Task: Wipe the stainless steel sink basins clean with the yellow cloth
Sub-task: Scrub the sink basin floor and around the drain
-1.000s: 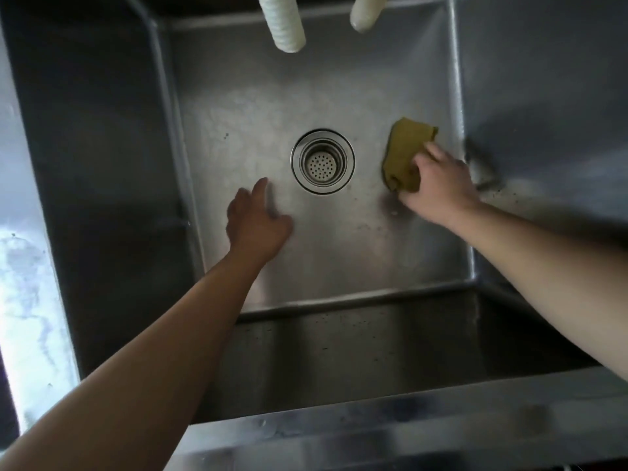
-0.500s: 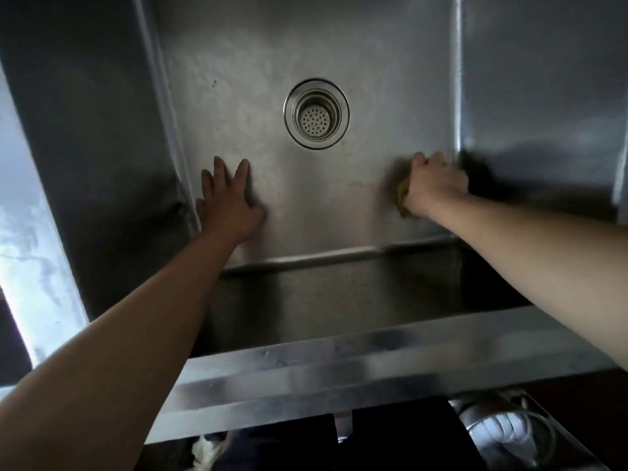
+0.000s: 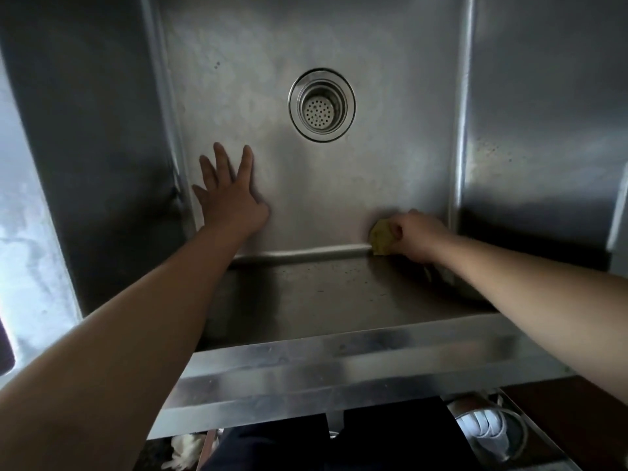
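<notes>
I look down into a deep stainless steel sink basin (image 3: pixel 373 185) with a round perforated drain strainer (image 3: pixel 321 105) in its floor. My right hand (image 3: pixel 416 234) is closed on the yellow cloth (image 3: pixel 380 237), pressing it into the near right corner where the floor meets the front wall. Only a small part of the cloth shows past my fingers. My left hand (image 3: pixel 229 195) lies flat on the basin floor near the left wall, fingers spread, holding nothing.
The basin's front rim (image 3: pixel 339 372) runs across the lower view. Steel walls rise on the left (image 3: pixel 95 147) and right (image 3: pixel 543 130). Below the rim, a shelf holds a white object (image 3: pixel 486 433).
My right hand dragged the cloth from beside the drain toward me into the near right corner. My left hand shifted left and flattened. The view tilted down; the white hoses left the frame.
</notes>
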